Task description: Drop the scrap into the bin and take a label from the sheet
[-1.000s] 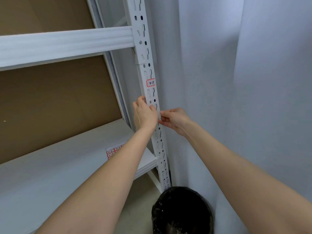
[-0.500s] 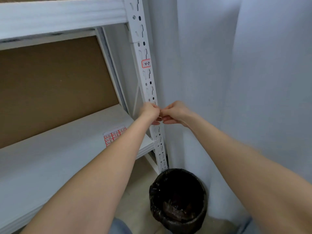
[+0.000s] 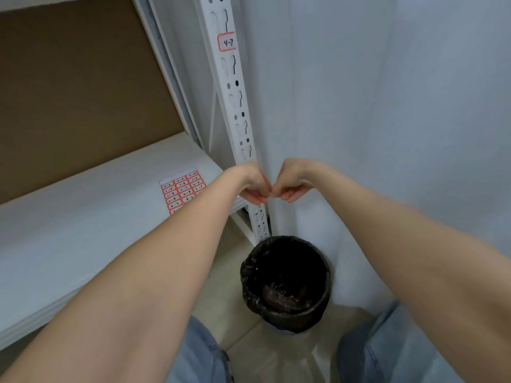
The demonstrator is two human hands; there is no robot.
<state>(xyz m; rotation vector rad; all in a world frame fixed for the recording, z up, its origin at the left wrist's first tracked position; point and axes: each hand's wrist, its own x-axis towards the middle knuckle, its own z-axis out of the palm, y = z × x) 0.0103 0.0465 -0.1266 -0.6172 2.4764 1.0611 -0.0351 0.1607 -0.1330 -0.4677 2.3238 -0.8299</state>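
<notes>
My left hand (image 3: 253,186) and my right hand (image 3: 290,182) meet fingertip to fingertip in front of the white slotted shelf post (image 3: 235,106), just above the shelf's corner. Both have curled fingers that pinch something very small and pale between them; it is too small to identify. Higher on the post sticks a red-bordered label (image 3: 226,42) with handwriting. A sheet of red-bordered labels (image 3: 182,190) lies on the white shelf board (image 3: 83,217), just left of my left wrist.
A bin with a black liner (image 3: 286,283) stands on the floor below my hands, beside the post's foot. A pale wall rises on the right. Brown backing board fills the shelf's rear. My knees in blue jeans show at the bottom.
Both hands have moved down the post, away from the stuck label, to just above the shelf corner. The view has tilted down, showing more of the bin and my knees.
</notes>
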